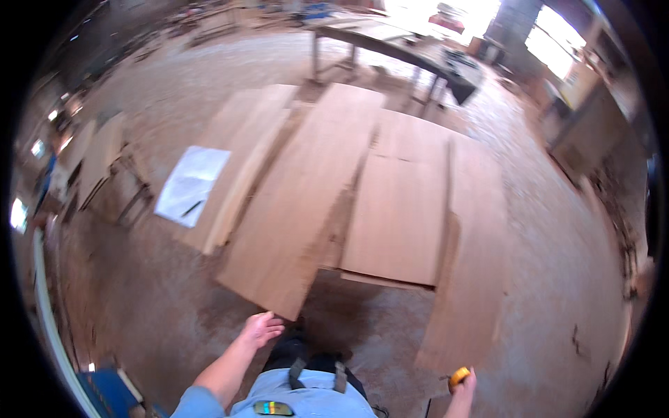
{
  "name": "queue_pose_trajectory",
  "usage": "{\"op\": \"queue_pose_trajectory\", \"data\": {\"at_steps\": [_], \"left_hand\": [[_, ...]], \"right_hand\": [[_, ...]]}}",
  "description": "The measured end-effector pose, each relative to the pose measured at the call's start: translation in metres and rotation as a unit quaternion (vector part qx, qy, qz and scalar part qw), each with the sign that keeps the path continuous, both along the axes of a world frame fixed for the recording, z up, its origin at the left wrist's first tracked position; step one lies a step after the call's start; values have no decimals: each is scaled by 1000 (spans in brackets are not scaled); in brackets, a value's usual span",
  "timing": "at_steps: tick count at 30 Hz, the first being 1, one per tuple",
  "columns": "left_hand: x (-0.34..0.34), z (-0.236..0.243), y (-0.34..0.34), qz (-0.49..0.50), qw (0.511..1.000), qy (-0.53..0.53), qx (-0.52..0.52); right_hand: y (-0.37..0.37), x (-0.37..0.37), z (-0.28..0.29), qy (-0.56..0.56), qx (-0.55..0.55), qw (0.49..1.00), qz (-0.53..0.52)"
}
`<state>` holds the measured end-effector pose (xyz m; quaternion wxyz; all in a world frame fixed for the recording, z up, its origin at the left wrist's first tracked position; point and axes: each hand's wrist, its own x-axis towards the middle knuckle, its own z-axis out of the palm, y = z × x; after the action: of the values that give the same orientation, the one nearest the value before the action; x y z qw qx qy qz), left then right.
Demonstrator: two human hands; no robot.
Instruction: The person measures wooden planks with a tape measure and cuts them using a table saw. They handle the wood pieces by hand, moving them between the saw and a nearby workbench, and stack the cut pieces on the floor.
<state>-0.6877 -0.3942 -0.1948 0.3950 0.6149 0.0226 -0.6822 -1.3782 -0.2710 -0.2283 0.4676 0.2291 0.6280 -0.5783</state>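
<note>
My left hand (262, 329) is at the near end of a long, wide wooden board (310, 188), by its bottom edge. The fingers look apart and hold nothing I can see; whether they touch the wood I cannot tell. In my right hand (465, 387) is a yellow tape measure (458, 377), just below the near end of the rightmost board (470, 279). Between these two boards lies a shorter, wide board (397, 223). On the left, a white paper sheet (198, 174) with a dark pen (191, 208) rests on another board (240, 132).
Beyond the boards stands a long work table (380, 42) with a dark item hanging at its right end. More planks (101, 164) lean at the left. A blue object (108, 392) is at the lower left. Large panels (582, 129) stand along the right.
</note>
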Motion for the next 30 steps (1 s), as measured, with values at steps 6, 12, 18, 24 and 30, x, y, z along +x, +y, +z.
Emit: {"op": "queue_pose_trajectory", "data": {"at_steps": [6,12,18,24,30], "left_hand": [[-26,37,-4,-228,973,-42,-19],[-132,85,-33,-428,899,-9,-91],[-192,95,-52,-391,914,-10,-106],[-175,82,-60,-426,898,-36,-106],[-164,46,-66,-409,911,-16,-57]], "right_hand": [[-18,90,50,-11,-27,999,-32],[0,173,62,-46,-102,994,13],[-4,242,73,-82,-139,985,56],[-20,269,102,36,-128,984,114],[-29,297,156,239,-130,928,255]]}}
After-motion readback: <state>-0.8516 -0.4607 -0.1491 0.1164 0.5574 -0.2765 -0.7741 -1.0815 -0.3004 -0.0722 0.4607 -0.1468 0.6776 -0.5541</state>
